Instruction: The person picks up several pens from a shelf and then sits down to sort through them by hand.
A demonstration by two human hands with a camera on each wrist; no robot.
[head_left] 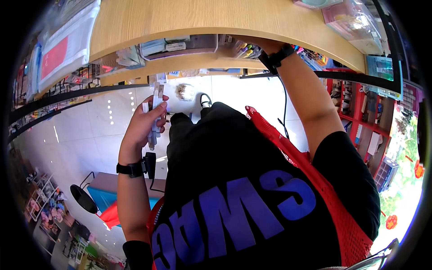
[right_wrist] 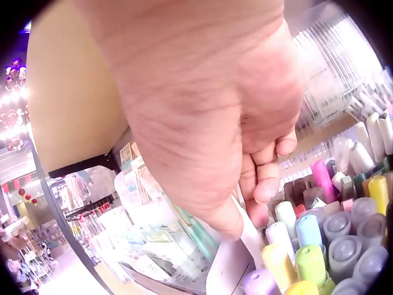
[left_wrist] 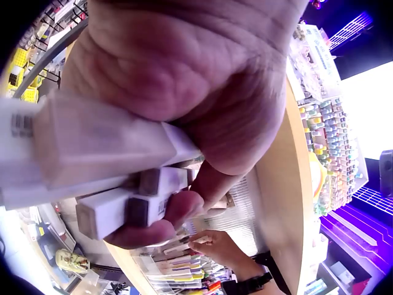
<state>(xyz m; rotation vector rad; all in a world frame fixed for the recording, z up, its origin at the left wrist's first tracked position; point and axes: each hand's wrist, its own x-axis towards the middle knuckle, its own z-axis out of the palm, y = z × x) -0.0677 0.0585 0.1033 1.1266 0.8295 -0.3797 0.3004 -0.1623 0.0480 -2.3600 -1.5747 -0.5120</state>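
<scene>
My left hand (head_left: 150, 118) grips a bunch of several square-barrelled markers (head_left: 157, 101), whitish and grey, below the front of a wooden shelf. In the left wrist view these markers (left_wrist: 104, 144) lie across the palm with fingers curled round them, and one carries a barcode. My right hand (right_wrist: 209, 129) reaches in under the shelf board, mostly hidden in the head view. Its thumb and fingers pinch a slim white pen-like stick (right_wrist: 249, 238), right beside a crowd of upright colourful capped pens (right_wrist: 310, 261).
The wooden shelf (head_left: 193, 15) runs across the top. Beneath it stands a clear bin (head_left: 180, 47) of packets, left of the pens. A red shelving unit (head_left: 369, 108) is at the right. A blue-sided box-like stool (head_left: 103, 193) sits at lower left on the tiled floor.
</scene>
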